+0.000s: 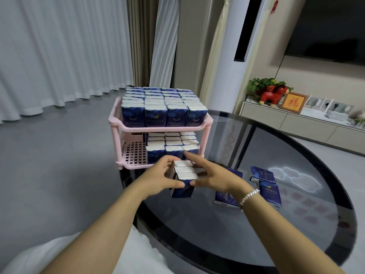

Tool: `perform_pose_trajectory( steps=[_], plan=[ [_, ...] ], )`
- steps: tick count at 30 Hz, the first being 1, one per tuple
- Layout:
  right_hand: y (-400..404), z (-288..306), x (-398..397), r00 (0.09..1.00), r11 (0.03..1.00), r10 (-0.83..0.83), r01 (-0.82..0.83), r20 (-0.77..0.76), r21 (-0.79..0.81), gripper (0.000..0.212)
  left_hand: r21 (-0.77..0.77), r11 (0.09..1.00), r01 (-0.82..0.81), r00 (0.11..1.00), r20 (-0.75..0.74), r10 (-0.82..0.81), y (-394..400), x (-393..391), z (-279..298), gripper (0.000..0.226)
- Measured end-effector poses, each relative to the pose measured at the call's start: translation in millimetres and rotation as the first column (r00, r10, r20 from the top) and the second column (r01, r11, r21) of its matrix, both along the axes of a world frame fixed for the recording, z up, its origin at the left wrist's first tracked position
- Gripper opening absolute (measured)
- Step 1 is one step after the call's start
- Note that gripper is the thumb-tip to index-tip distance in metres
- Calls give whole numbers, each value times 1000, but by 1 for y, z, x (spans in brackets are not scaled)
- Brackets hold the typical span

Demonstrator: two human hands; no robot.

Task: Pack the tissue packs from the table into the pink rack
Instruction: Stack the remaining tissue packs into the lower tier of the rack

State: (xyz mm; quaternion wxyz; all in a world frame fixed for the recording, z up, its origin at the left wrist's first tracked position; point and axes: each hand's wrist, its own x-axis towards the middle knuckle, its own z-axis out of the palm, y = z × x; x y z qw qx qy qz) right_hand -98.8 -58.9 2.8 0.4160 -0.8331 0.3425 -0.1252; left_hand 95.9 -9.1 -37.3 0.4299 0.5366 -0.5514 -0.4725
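Just before pink rack (118, 123), L hand (158, 177) & R hand (214, 177) clamp three stacked tissue packs (185, 172) betw. them; lower shelf part-filled.

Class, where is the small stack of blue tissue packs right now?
Head view: the stack of blue tissue packs is gripped between both hands, just before the pink plastic rack.

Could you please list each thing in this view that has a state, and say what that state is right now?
left hand: grips the stack of tissue packs.
right hand: holds the stack's other side.
stack of tissue packs: held upright between both hands.
pink rack: top shelf full, bottom shelf part filled, left side bare.
loose tissue packs: lying flat on the table.
glass table: bears the loose packs.
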Motion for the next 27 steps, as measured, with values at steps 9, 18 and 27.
perform_pose_trajectory(
  steps=[9, 18, 27],
  plan=[
    [-3, 18, 27, 924, 956, 35, -142, -382, -256, 83, 18, 1000, -16, 900, 436, 7, 18, -5, -1, 93],
    [4, 38, 70, 946, 928, 144, -231, -290, -293, 74, -93, 960, -264, 905, 319, 280, 46, 32, 10, 71],
    [1, 37, 134, 976, 920, 165, -203, -139, -336, 74, -179, 793, -582, 797, 67, 600, 48, 75, -5, 69]
  ],
)
